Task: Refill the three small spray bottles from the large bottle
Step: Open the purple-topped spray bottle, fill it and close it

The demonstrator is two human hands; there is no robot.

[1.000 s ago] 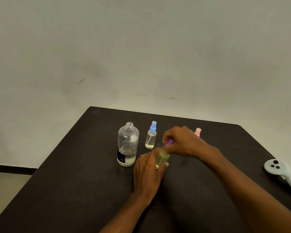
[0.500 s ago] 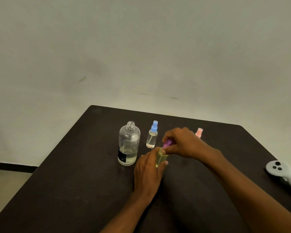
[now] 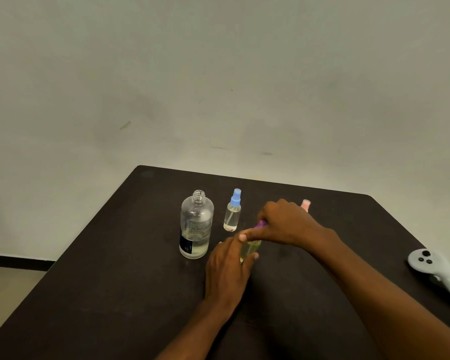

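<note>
Dark surface [image 3: 115, 294] against a pale wall; both hands meet near its middle. Left hand [image 3: 227, 268] wrapped around the body of a small spray bottle [image 3: 248, 249] holding yellowish liquid, fingers curled on its near side, thumb at its right; bottle upright or nearly so, base hidden by the hand. Right hand [image 3: 283, 222] closed from above on the bottle's purple cap [image 3: 260, 224], fingertips pinching it; cap seems seated on the neck, though the fingers hide the join.

Large clear bottle [image 3: 196, 224] stands upright just left of the hands, neck open and uncapped, dark label low on its side, a shallow layer of liquid at the bottom. Blue-capped spray bottle [image 3: 233, 211] upright between the large bottle and the right hand, apart from both, partly filled, dip tube visible. Pink-capped spray bottle [image 3: 305, 205] behind the right hand; only its top shows.

White handheld controller [image 3: 437, 271] lies at the surface's right edge, well apart.
</note>
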